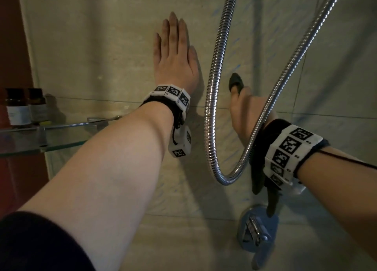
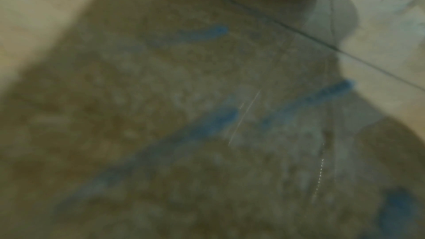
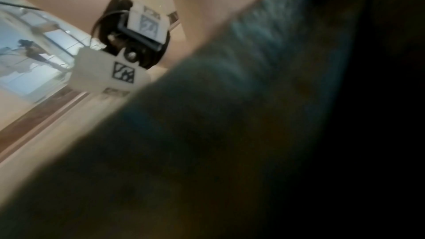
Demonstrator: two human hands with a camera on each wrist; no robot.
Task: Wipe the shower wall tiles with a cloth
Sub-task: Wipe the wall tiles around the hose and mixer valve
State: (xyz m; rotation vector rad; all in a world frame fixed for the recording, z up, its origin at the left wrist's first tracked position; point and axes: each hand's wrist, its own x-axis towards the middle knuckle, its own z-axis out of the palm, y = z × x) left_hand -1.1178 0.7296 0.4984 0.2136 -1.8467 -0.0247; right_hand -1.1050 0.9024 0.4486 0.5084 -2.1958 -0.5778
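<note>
The beige shower wall tiles (image 1: 98,46) fill the head view and carry faint blue streaks (image 1: 236,66). My left hand (image 1: 175,46) lies flat on the wall with straight fingers and holds nothing. To its right, my right hand (image 1: 242,109) grips a dark cloth (image 1: 235,82) against the wall. One end of the cloth sticks up above the fingers and the other end hangs below the wrist. The left wrist view is a blur of tile (image 2: 138,79) with blue streaks (image 2: 200,128). The dark cloth (image 3: 230,134) covers most of the right wrist view.
A chrome shower hose (image 1: 212,87) loops down in front of my right hand and wrist. A chrome mixer tap (image 1: 257,230) sits below it. A glass shelf (image 1: 61,136) with two brown bottles (image 1: 17,107) juts out at the left.
</note>
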